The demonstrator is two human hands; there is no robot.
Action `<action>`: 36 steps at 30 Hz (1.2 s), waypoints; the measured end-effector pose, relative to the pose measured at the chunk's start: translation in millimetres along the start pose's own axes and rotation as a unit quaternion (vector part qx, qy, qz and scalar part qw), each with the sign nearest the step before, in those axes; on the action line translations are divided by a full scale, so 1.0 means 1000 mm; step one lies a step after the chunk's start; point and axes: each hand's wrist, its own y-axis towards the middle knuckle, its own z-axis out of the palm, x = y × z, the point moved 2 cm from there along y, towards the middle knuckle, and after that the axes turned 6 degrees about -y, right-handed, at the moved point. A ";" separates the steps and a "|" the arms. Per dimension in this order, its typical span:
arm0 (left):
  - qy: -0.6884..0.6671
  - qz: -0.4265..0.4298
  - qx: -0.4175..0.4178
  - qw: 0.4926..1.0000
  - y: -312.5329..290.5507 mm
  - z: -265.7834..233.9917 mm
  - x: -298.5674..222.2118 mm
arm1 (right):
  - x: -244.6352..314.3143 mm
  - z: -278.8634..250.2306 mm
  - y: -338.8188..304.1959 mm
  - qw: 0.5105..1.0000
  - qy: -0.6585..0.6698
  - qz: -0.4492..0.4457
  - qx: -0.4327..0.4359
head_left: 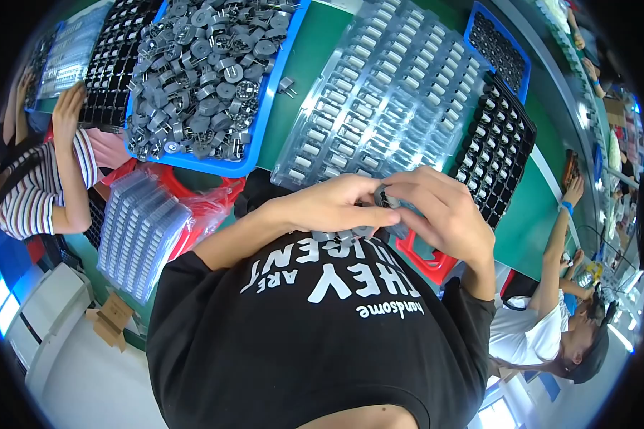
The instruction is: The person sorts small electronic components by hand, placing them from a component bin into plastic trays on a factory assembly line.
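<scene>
You had both hands together just above your chest, at the near edge of the green tabletop [315, 64]; your left hand [333, 204] was curled, fingertips pinched on a small grey round part [385, 197], and your right hand [444, 214] closed round it from the other side; you looked to be mid-step, fitting or checking that part; the clear blister tray [379, 93] lay just beyond, the blue bin [261, 121] of grey parts to your left; next, I judged, called for a steady seat into a tray pocket.
</scene>
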 end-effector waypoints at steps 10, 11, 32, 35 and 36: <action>-0.190 0.041 0.039 0.980 -0.005 -0.002 0.005 | 0.002 0.011 -0.012 0.995 -0.016 0.047 -0.085; -0.182 0.051 0.033 0.981 -0.005 -0.003 0.004 | 0.004 0.014 -0.013 0.995 -0.015 0.048 -0.085; -0.022 0.026 -0.035 0.999 -0.028 0.001 0.002 | -0.027 0.009 -0.104 0.830 -0.177 0.293 -0.440; 0.032 0.106 -0.008 0.994 -0.035 -0.002 0.000 | -0.064 -0.001 -0.153 0.803 -0.250 0.319 -0.437; 0.031 0.107 -0.004 0.994 -0.035 -0.002 0.000 | -0.072 -0.003 -0.166 0.802 -0.277 0.316 -0.424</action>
